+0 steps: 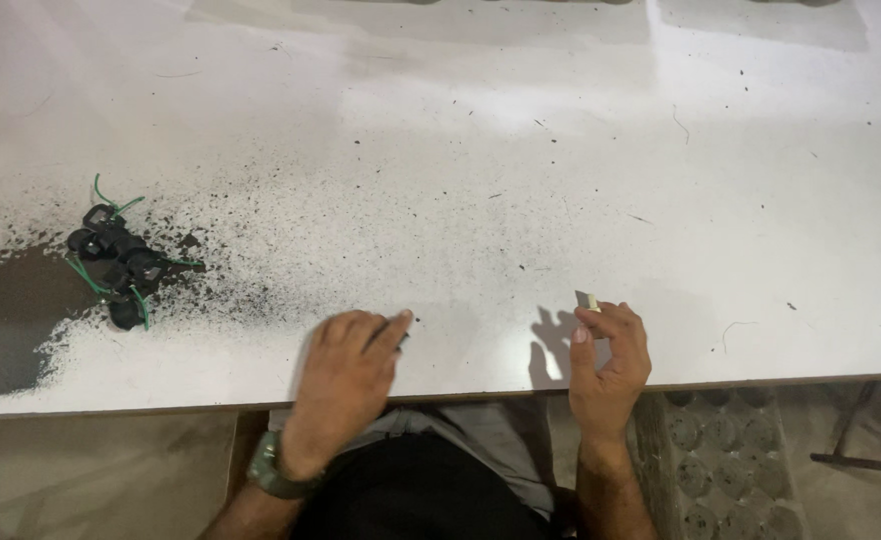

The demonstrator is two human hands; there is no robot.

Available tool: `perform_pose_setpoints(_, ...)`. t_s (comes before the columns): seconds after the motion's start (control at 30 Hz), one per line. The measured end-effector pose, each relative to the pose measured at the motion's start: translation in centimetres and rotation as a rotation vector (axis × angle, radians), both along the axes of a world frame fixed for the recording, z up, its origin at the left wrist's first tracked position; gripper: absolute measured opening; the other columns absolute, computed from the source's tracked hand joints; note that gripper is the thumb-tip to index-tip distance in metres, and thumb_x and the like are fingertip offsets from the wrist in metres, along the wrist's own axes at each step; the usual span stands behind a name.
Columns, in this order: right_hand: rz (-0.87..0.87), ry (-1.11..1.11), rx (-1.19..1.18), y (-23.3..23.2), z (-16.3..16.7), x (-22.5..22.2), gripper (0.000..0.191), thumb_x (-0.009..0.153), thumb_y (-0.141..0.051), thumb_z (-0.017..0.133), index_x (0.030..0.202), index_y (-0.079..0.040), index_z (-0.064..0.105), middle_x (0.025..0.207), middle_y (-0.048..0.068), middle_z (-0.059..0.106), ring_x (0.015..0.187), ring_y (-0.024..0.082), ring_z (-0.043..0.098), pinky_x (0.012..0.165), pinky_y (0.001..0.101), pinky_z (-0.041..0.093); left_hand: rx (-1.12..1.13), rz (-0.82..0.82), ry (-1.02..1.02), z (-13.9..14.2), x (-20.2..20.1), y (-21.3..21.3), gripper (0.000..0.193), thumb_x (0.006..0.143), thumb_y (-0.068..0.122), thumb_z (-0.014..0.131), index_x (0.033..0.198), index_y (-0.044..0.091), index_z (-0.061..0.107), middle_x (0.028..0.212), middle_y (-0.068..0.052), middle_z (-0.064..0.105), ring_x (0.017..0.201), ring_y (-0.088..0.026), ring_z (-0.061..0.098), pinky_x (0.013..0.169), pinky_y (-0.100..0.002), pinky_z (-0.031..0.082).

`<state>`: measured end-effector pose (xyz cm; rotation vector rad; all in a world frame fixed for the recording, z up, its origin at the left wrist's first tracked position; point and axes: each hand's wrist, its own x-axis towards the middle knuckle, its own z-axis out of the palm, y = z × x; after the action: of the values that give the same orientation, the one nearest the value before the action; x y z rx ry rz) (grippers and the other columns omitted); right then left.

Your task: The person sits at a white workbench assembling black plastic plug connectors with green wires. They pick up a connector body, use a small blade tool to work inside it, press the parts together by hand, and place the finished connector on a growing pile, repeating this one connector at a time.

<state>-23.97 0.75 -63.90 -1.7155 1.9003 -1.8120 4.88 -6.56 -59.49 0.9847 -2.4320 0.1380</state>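
Observation:
My left hand point(349, 372) rests palm down on the near edge of the white table point(521, 170), fingers curled over a small dark part near its fingertips point(401, 330); how firmly it holds it I cannot tell. My right hand point(611, 358) is raised at the table edge, thumb and fingers pinching a small pale piece point(588, 300). A cluster of black parts with green wires point(116, 265) lies on the table far to the left, well apart from both hands. A dark watch is on my left wrist point(276, 475).
Black specks and dust cover the table's left half, with a dark worn patch point(11, 320) at the left edge. A grey tray with round cells point(726, 460) sits on the floor under the table at right. A metal stand leg point(861, 440) is at far right.

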Motion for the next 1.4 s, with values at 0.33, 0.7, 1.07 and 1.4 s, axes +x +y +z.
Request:
perform_pose_setpoints(0.33,0.329,0.338,0.281,-1.4,1.7,7.1,0.037,0.081,-0.025,0.082,0.113,-0.008,0.073,0.112,0.009,0.064,0.123,0.028,0.059,0.116,0.0572,0.032,0.408,-0.151,0.233,-0.2,-2.0,0.3,0.041,0.086,0.016,0.074,0.126,0.011,0.066,0.116,-0.007,0.067,0.116,-0.028,0.058,0.103,-0.047,0.042)
perform_pose_setpoints(0.7,0.303,0.367,0.335,-2.8,2.5,8.1,0.038,0.08,-0.016,0.079,0.117,-0.009,0.072,0.113,0.008,0.063,0.125,0.028,0.058,0.12,0.0572,0.028,0.396,-0.143,0.317,-2.2,-2.1,-0.8,0.026,0.093,0.017,0.071,0.118,0.01,0.071,0.115,-0.007,0.072,0.121,-0.026,0.062,0.111,-0.051,0.04)
perform_pose_setpoints(1.07,0.308,0.166,0.123,-3.5,0.6,8.3,0.023,0.092,-0.007,0.074,0.115,-0.013,0.071,0.11,0.006,0.067,0.12,0.026,0.066,0.122,0.0544,0.041,0.367,-0.132,0.406,-2.5,-2.6,-1.9,0.02,0.088,0.015,0.075,0.106,0.009,0.07,0.101,-0.005,0.067,0.101,-0.025,0.065,0.109,-0.049,0.044)
perform_pose_setpoints(1.4,0.397,0.005,-0.019,-1.8,-1.9,8.2,0.033,0.096,-0.003,0.067,0.127,-0.007,0.059,0.114,0.01,0.071,0.117,0.027,0.069,0.12,0.0546,0.043,0.393,-0.139,0.411,-1.9,-2.8,-1.1,0.021,0.087,0.014,0.074,0.106,0.008,0.069,0.099,-0.006,0.066,0.097,-0.025,0.063,0.099,-0.045,0.046)
